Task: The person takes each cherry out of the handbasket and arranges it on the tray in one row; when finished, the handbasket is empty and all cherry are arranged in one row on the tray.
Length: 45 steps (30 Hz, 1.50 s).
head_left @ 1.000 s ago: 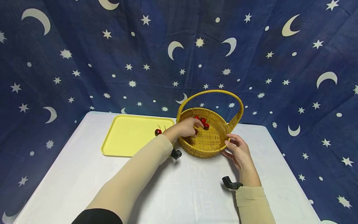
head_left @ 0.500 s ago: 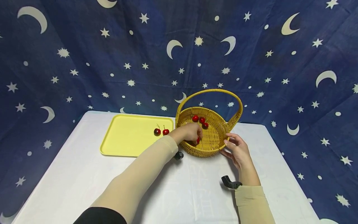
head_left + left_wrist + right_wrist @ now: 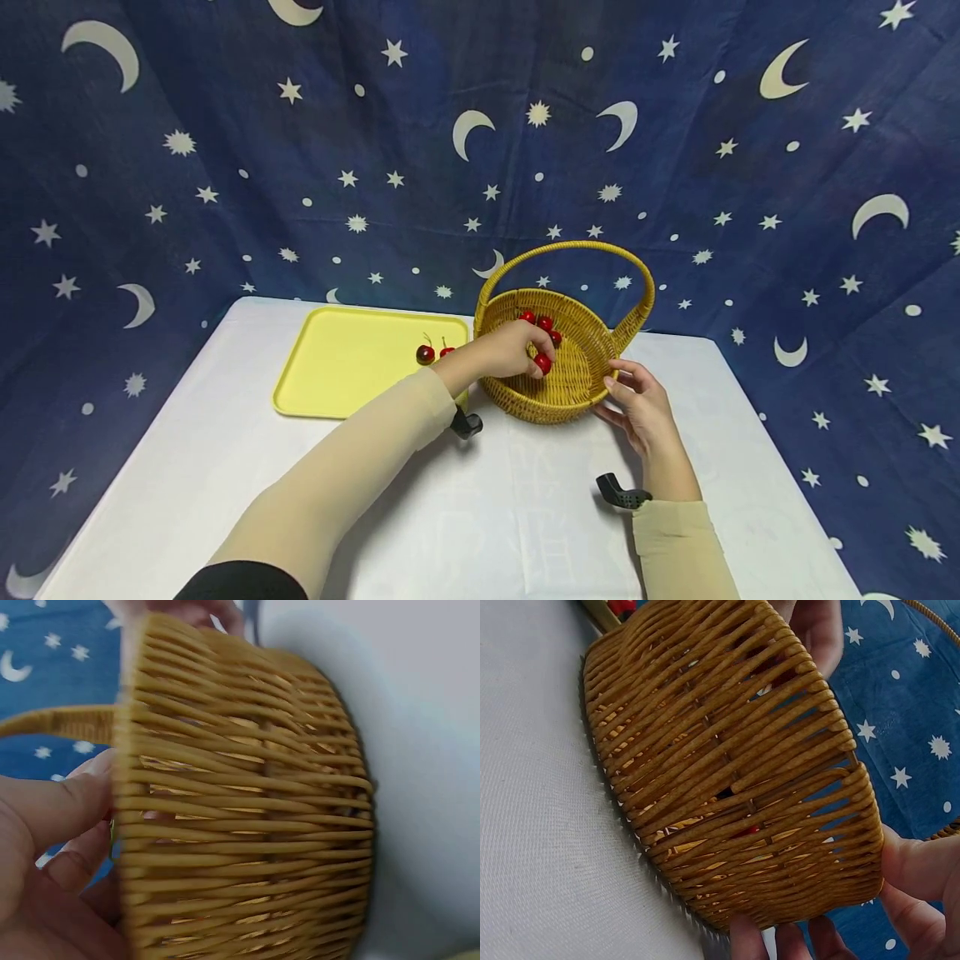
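Observation:
My left hand (image 3: 517, 348) reaches over the near left rim of a yellow wicker basket (image 3: 558, 412). Between its thumb and fingertips it pinches a red cherry (image 3: 542, 363), above the basket's floor. Several other cherries (image 3: 545, 322) lie together at the back inside, partly covered by the hand. My right hand (image 3: 647, 407) holds the basket's right rim, fingers along the outer wall. The left wrist view shows the woven wall (image 3: 247, 795) hiding most of what the left hand (image 3: 45, 847) pinches. In the right wrist view, the right thumb (image 3: 919, 862) lies at the rim.
Left of the basket lies a yellow tray (image 3: 352, 367) with a dark red cherry (image 3: 425, 355) and another cherry (image 3: 447, 352) near its right side, stems up. The basket's tall handle (image 3: 585, 245) arches over it. A star-patterned blue cloth (image 3: 375, 167) hangs behind the white table (image 3: 525, 500).
My left hand dips lower in the basket with the cherry, then comes back up and slightly right, still pinching it. My right hand stays at the rim.

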{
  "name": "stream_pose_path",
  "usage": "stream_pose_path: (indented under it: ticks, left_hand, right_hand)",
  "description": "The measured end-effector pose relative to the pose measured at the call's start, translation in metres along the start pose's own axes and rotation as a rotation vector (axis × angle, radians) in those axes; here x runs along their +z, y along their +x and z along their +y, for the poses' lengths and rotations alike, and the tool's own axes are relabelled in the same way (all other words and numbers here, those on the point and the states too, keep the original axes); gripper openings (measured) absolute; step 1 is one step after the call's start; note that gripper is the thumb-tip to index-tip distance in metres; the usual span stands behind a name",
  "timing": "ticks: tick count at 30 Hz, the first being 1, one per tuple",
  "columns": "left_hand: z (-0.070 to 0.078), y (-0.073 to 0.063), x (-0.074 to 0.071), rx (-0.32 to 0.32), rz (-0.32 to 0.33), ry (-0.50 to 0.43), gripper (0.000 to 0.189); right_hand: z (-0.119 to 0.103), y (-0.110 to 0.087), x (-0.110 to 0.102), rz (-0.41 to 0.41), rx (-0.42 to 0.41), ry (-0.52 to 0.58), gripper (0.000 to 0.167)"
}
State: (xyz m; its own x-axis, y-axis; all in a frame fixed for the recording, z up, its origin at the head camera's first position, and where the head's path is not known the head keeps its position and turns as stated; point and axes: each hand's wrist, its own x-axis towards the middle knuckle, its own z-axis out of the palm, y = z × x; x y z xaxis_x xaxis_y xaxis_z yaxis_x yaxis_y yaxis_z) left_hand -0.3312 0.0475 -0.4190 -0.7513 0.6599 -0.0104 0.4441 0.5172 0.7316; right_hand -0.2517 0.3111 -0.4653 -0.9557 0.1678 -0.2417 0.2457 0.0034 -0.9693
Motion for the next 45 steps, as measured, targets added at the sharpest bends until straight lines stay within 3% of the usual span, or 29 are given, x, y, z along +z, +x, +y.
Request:
stream_pose_path:
  ticks: [4, 9, 15, 19, 23, 30, 34, 38, 45]
  left_hand:
    - [0.008, -0.018, -0.011, 0.05, 0.034, 0.005, 0.028]
    - [0.016, -0.049, -0.027, 0.113, 0.054, -0.071, 0.027]
    - [0.008, -0.087, -0.05, 0.157, 0.113, -0.112, 0.028]
    - [-0.011, -0.106, -0.069, 0.11, 0.15, -0.117, 0.028]
    - [-0.041, -0.119, -0.084, -0.005, 0.179, -0.083, 0.028]
    - [-0.1, -0.128, -0.097, -0.155, 0.181, 0.085, 0.027]
    - [-0.126, -0.125, -0.096, -0.224, 0.146, 0.116, 0.026]
    - [-0.14, -0.12, -0.092, -0.268, 0.121, 0.116, 0.026]
    - [-0.148, -0.114, -0.089, -0.289, 0.094, 0.138, 0.03]
  right_hand:
    - [-0.001, -0.001, 0.0, -0.001, 0.001, 0.003, 0.04]
    - [-0.001, -0.002, 0.0, 0.0, 0.008, 0.003, 0.041]
    - [-0.001, -0.001, 0.001, -0.002, 0.008, 0.0, 0.042]
    - [0.0, 0.0, 0.001, -0.004, 0.008, -0.008, 0.041]
    - [0.0, 0.0, 0.001, -0.011, 0.008, -0.011, 0.04]
    - [0.001, 0.0, 0.0, -0.009, 0.005, -0.006, 0.039]
    - [0.002, 0.001, -0.001, -0.003, 0.013, -0.002, 0.04]
    - [0.003, 0.002, -0.001, 0.005, 0.012, 0.002, 0.039]
    - [0.002, 0.002, -0.001, 0.0, 0.009, 0.002, 0.039]
